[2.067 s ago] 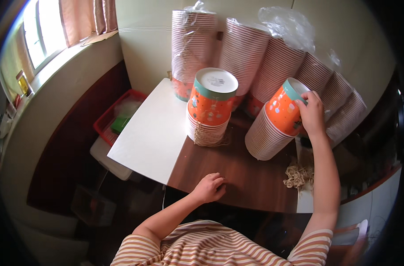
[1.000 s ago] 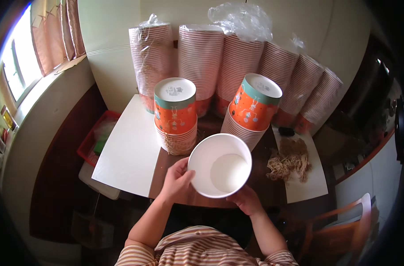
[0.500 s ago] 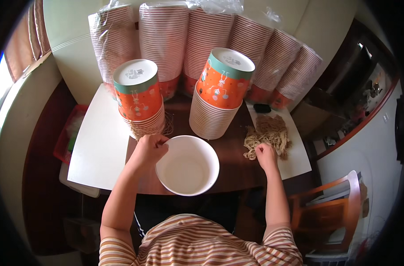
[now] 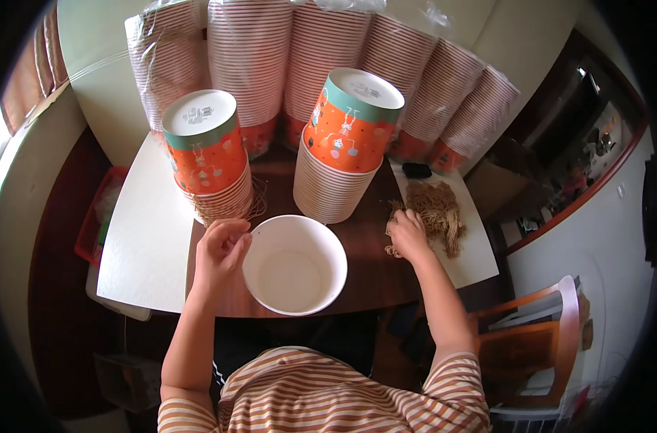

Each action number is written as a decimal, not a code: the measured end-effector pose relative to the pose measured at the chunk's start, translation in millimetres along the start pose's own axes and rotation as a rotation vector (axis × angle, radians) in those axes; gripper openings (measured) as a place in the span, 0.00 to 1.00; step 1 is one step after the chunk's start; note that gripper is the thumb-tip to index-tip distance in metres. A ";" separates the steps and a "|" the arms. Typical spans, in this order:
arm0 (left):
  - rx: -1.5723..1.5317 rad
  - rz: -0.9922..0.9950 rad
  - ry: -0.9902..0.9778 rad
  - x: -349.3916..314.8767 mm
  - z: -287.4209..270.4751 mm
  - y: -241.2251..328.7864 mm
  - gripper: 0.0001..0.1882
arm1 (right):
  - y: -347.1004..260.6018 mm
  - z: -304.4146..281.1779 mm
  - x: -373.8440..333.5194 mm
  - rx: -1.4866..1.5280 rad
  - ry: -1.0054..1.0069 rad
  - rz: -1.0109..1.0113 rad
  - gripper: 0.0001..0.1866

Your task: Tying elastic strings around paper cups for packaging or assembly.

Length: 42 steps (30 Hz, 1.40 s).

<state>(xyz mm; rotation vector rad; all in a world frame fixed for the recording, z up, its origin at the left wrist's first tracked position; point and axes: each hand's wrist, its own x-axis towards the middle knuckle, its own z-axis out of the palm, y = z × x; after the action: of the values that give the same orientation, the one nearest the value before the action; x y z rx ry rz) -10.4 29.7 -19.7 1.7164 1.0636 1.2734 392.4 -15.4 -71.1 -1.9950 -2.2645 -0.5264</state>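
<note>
A white paper bucket [image 4: 294, 267] stands upright at the table's front edge, its inside bare. My left hand [image 4: 222, 249] is at its left rim, fingers loosely curled and thumb apart, with nothing visible in them. My right hand [image 4: 408, 234] closes on some tan cords [image 4: 390, 250] left of a larger pile of cords [image 4: 444, 220]. Behind my left hand, more thin cords [image 4: 224, 208] hang around the left stack of upturned orange paper buckets [image 4: 207, 155]. A second upturned stack [image 4: 350, 130] stands behind the white bucket.
Tall plastic-wrapped stacks of paper buckets [image 4: 321, 65] line the back of the table [image 4: 151, 238]. A small black object [image 4: 416, 171] lies behind the cord pile. A wooden chair [image 4: 530, 353] is at the right, and a red basket [image 4: 97, 216] at the left.
My right hand has moved left, drawing some cords away from the pile's front. My left hand has loosened from its pinch and shifted slightly off the bucket's rim. The view has shifted a little.
</note>
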 end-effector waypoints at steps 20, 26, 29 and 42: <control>-0.070 0.146 0.065 -28.2 -32.0 26.4 0.06 | 61.0 -246.9 49.2 1.576 0.488 0.354 0.06; -0.096 0.268 -0.020 -12.8 -17.8 54.8 0.08 | 41.1 -283.8 53.4 1.448 0.429 0.323 0.07; -0.073 0.286 -0.064 -5.4 -12.6 71.9 0.08 | 51.1 -294.6 74.9 1.408 0.603 0.373 0.07; -0.025 0.355 -0.142 6.5 -3.9 96.2 0.08 | 96.1 -372.9 108.5 1.150 0.808 -0.093 0.11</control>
<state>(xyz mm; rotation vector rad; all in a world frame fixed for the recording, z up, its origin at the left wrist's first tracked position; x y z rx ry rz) 4.9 -1.1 70.3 2.0051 0.6764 1.3455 407.9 -17.0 328.7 -0.8663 -1.5205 0.0371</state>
